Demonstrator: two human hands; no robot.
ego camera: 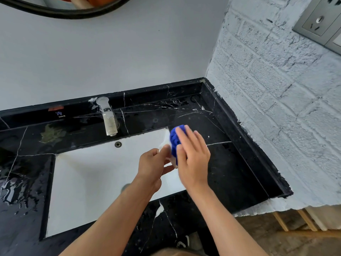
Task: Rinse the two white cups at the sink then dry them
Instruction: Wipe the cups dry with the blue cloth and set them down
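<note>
My left hand [154,162] grips a white cup [167,147] over the right end of the white sink basin [88,174]. The cup is mostly hidden between my hands and blurred. My right hand [193,154] presses a blue cloth [175,138] against the cup, fingers spread over the cloth. Only one cup is in view.
A chrome faucet [108,117] stands behind the basin on the black marble counter [230,163]. The left part of the counter is wet. A white brick wall [276,108] with a socket [317,21] borders the right side. A mirror rim [64,12] hangs above.
</note>
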